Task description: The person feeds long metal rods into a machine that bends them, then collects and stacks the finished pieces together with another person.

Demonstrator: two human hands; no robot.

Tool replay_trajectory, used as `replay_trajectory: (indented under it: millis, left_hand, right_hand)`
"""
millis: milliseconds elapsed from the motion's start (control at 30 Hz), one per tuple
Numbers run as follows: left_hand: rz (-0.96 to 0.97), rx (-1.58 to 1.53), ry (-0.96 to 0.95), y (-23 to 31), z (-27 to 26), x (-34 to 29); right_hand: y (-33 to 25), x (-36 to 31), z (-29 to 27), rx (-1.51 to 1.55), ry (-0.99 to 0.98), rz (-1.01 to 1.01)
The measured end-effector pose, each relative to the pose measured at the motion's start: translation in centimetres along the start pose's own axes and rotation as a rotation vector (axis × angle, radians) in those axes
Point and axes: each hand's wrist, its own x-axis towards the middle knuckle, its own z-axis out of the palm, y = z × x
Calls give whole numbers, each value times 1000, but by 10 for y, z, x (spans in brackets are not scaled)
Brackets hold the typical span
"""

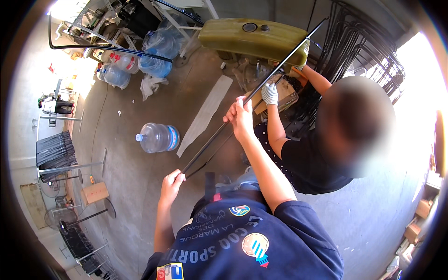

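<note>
A long black metal rod runs slantwise across the middle, up toward the far right. Its near end is in my left hand, whose fingers are closed round it. Farther up, my right hand grips the same rod, thumb on top. A second thin dark length runs beside it below my right hand; whether the two are joined I cannot tell. The rod's far part passes in front of an olive-green tank. Just beyond my right hand is a co-worker's gloved hand, over a box of small dark parts.
The co-worker bends close at my right. Many bent black tubes are stacked behind. A large water bottle and a pale flat strip lie on the floor. Bagged bottles and another bent black tube are far left.
</note>
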Motion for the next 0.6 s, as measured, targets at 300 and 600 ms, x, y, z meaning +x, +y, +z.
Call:
replay_trajectory:
  millis: [300, 600]
  left_hand:
    - [82, -231, -7, -16, -42, -1]
    - [-509, -581, 1285, -167, -353, -99]
  right_hand:
    - [9, 13, 9, 72, 180, -104]
    - [32, 2, -1, -111, 120, -96]
